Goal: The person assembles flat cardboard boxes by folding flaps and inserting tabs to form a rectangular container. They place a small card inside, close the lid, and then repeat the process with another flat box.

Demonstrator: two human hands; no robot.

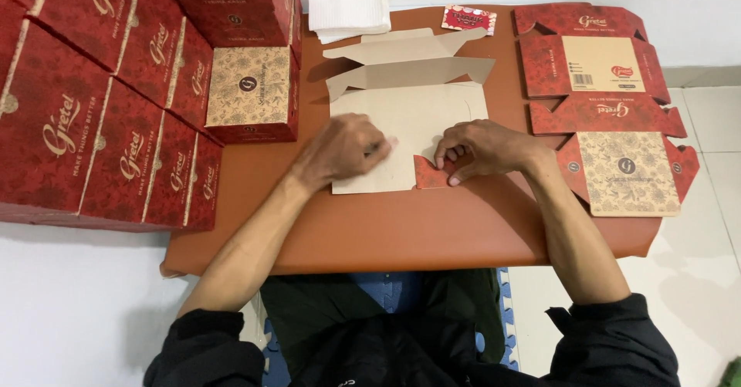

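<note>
An orange table (401, 233) carries stacked red boxes (116, 86) at nine o'clock. At centre lies the unfolded carton (417, 117), plain side up. The left hand (347, 149) presses it flat, fingers curled; the right hand (482, 149) pinches its red flap (429, 175).

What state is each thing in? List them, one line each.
Flat box blank: unfolded, plain side up, one red flap folded up.
Left hand: palm down, pressing on the blank.
Right hand: fingers bent on the red flap.
Second box blank: flat, printed side up, untouched.
Finished boxes: closed, stacked.
White paper stack: folded, lying flat.
</note>
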